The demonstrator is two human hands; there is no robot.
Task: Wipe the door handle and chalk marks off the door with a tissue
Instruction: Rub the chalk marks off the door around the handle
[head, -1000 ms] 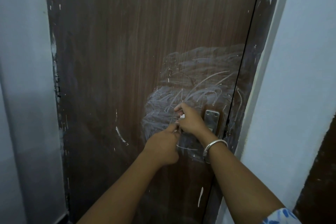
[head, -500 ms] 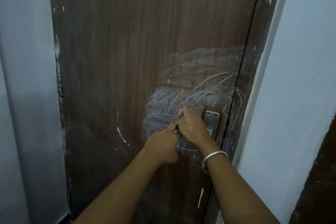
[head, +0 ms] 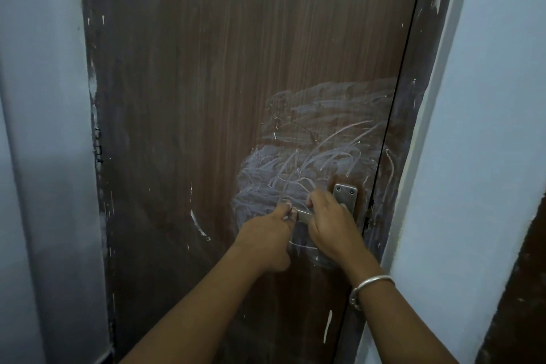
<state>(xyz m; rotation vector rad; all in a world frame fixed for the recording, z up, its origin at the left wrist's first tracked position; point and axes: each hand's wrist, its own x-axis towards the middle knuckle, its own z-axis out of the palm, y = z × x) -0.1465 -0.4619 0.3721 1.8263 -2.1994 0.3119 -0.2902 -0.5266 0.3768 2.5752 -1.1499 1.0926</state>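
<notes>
A brown wooden door point(head: 236, 68) carries a broad patch of white chalk marks point(head: 313, 145) above the lock side. The metal door handle point(head: 304, 216) juts left from its screwed plate point(head: 346, 193). My left hand point(head: 270, 235) pinches the free tip of the lever between thumb and finger. My right hand point(head: 332, 223), with a silver bangle at the wrist, curls over the lever close to the plate. A short bare piece of lever shows between the two hands. The tissue is hidden inside my right hand's curled fingers.
The dark door frame point(head: 413, 127) runs down the right side, and a pale blue wall point(head: 487, 127) stands beyond it. Another pale wall point(head: 38, 156) borders the hinge side on the left. Stray white streaks point(head: 198, 223) mark the door lower left of the handle.
My right hand has slid right along the lever toward the plate, uncovering metal between the hands; the white bit of tissue at its fingers no longer shows. My left hand keeps its pinch on the tip.
</notes>
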